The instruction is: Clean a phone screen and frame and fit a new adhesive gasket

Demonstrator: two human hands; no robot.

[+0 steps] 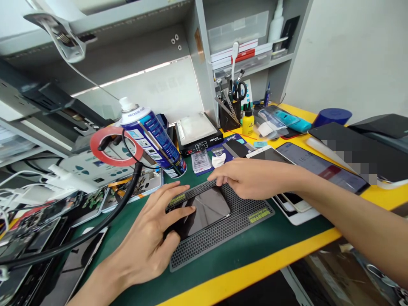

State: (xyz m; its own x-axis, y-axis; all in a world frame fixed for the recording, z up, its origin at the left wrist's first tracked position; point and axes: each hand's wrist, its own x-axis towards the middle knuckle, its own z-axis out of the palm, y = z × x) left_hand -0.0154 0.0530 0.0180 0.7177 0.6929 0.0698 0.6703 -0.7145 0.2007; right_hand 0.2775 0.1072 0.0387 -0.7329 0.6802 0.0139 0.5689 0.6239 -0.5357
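A dark-screened smartphone (207,208) lies on a grey honeycomb-patterned mat (197,250) in the middle of the bench. My left hand (153,231) grips its left end, thumb at the near edge, fingers toward the far edge, and the index fingertip touches the glass. Over the phone's far right corner is my right hand (251,176), its fingers bent and drawn together. I cannot make out what, if anything, they pinch. A crumpled white tissue (218,160) lies just beyond that hand.
A blue spray can (156,142) and red tape roll (116,145) stand behind my left hand. A black hose (127,204) curves along the left. Several phones, one a lit phone (321,168), lie right. Farther back are a heating plate (199,134), yellow bottle (247,123) and tool holder (229,114).
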